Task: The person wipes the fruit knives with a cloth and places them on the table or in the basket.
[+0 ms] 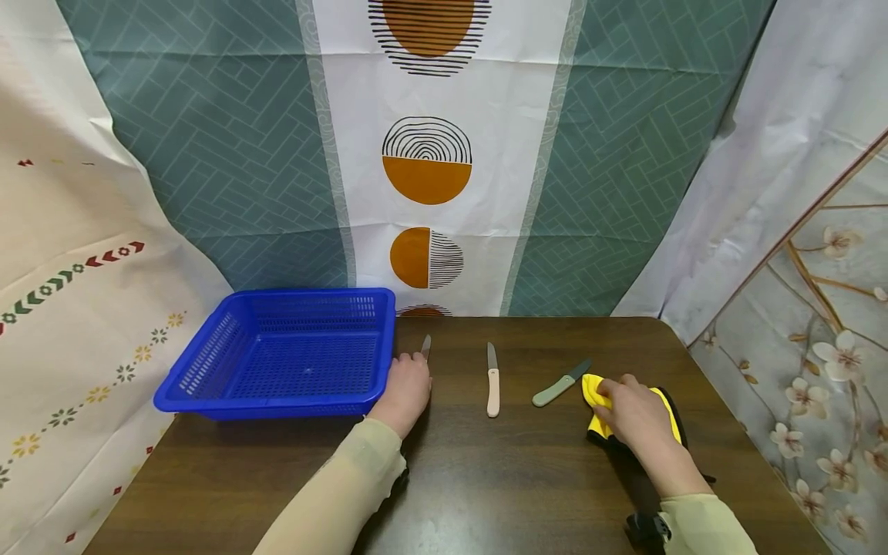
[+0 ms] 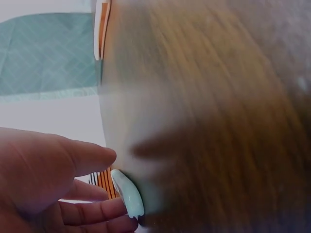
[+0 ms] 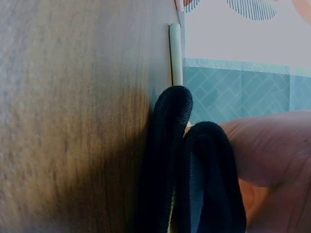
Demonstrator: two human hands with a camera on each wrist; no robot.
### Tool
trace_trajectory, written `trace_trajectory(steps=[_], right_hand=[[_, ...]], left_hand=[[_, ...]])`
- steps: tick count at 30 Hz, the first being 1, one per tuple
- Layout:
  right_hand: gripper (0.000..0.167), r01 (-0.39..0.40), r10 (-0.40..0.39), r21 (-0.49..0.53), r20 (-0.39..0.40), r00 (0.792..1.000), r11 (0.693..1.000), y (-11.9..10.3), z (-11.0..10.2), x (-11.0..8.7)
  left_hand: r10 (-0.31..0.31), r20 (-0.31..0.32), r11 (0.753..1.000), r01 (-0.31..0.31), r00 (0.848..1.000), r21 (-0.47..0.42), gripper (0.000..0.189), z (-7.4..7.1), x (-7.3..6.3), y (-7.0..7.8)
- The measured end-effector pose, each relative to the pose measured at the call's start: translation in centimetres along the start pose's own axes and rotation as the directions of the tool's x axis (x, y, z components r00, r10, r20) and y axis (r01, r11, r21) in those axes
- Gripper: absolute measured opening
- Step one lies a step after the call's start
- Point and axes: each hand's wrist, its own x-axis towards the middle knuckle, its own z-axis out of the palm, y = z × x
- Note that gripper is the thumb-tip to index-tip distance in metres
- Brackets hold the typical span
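My left hand (image 1: 408, 384) is over a small knife (image 1: 426, 347) beside the blue basket, hiding most of the knife in the head view. In the left wrist view, the pale green handle (image 2: 127, 194) lies between thumb and fingers; the fingertips are right at it and the thumb stands apart. On the right, my right hand (image 1: 638, 412) pinches a fold of a yellow cloth (image 1: 595, 389) with black edging. Up close, that black edging (image 3: 209, 141) shows as thick folds beside the thumb. A knife with a green handle (image 1: 553, 391) lies just left of the cloth.
A blue plastic basket (image 1: 379, 354) with perforated walls stands at the table's back left. Between my hands lies a knife with a pale pink handle (image 1: 493, 395), blade pointing away. The brown wooden table (image 1: 479, 478) ends at a patterned curtain (image 1: 430, 100).
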Motion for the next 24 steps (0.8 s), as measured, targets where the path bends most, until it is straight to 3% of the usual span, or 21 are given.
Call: trace_trajectory(steps=[8, 16, 24], right_hand=[[0.037, 0.018, -0.018, 0.002, -0.023, 1.000, 1.000, 0.0, 0.6, -0.4], [0.032, 0.081, -0.080, 0.006, -0.118, 0.990, 0.997, 0.5, 1.2, -0.8], [0.031, 0.068, -0.066, 0.014, -0.134, 0.989, 0.998, 1.0, 1.2, -1.2]], left_hand=[[0.024, -0.008, 0.999, -0.024, 1.000, 0.037, 0.006, 0.2, 0.1, -0.1], [-0.004, -0.025, 1.000, 0.003, 1.000, -0.028, 0.006, 0.7, 0.0, -0.2], [0.002, -0.054, 0.996, -0.007, 0.999, -0.092, 0.015, 0.0, -0.4, 0.3]])
